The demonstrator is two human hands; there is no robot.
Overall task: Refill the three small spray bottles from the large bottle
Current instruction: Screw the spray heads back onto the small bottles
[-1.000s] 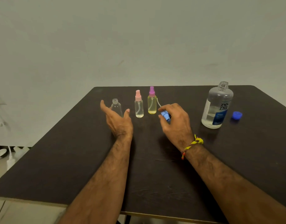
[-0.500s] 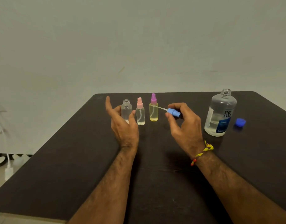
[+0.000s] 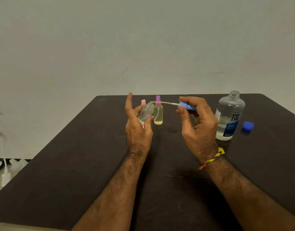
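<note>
Left hand (image 3: 138, 129) cradles open bottle (image 3: 146, 113); right hand (image 3: 198, 124) pinches blue sprayer (image 3: 186, 105); advise threading tube straight into bottle's neck

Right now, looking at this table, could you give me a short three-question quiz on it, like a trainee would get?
1. True or false: the large bottle has its cap on.
2. What is the right hand holding?
A. a blue spray top with its tube
B. the blue cap
C. the yellow bottle
3. Fill the gap: the left hand holds the open small bottle, tilted toward the ____ hand.

Key:
1. False. Its neck is open, and the blue cap lies on the table to its right.
2. A. The blue spray top points its tube at the small bottle's mouth.
3. right
</note>
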